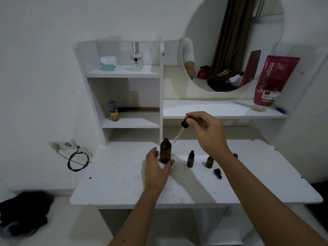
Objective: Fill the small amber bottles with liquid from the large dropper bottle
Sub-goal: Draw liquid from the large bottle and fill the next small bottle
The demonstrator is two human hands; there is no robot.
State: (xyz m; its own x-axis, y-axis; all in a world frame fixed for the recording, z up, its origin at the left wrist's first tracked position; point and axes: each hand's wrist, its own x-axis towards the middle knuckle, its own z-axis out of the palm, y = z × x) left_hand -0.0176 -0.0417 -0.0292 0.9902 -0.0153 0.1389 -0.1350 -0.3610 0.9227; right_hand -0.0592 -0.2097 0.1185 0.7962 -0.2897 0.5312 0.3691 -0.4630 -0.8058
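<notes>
The large amber bottle (pixel 165 150) stands uncapped on the white table (pixel 124 185). My left hand (pixel 157 167) curls around its base. My right hand (pixel 206 132) pinches the black bulb of the dropper (pixel 181 130), whose glass tube slants down with its tip just right of the bottle's mouth. A capped small amber bottle (pixel 190 159) stands to the right. An uncapped small amber bottle (pixel 209 162) is beside it, partly behind my right wrist. A third small bottle (pixel 235 155) peeks out past my forearm. A small black dropper cap (pixel 217 173) lies on the table.
White shelves rise behind the table, holding a jar (pixel 108 63), a perfume bottle (pixel 136 56), a small spray can (pixel 113 110) and a comb (pixel 138 109). A red tube (pixel 271 80) leans under the round mirror (pixel 232 43). A cable (pixel 78 159) hangs at the left wall.
</notes>
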